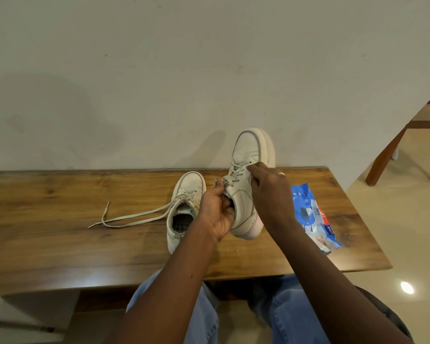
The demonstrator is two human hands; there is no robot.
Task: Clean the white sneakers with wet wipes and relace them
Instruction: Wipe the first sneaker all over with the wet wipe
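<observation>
I see the left hand (pixel 217 214) gripping the raised sneaker (pixel 246 150) at its collar, toe tilted up toward the wall. The right hand (pixel 268 192) pinches its lace (pixel 235 171) at the toe end of the lacing, fingers curled. Just left, the 2nd sneaker (pixel 188 187) sits on the table (pixel 60 219) with its loose lace (pixel 134 217) trailing leftward. A wipes pack (pixel 310 212) lies on the table right of both hands, untouched.

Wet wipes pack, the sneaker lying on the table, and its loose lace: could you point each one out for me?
Wet wipes pack (pixel 310 214), head view, middle of the blue wrapper.
Sneaker on the table (pixel 189 186), head view, its toe cap.
Loose lace (pixel 102 221), head view, where the strands cross near the free ends.
</observation>
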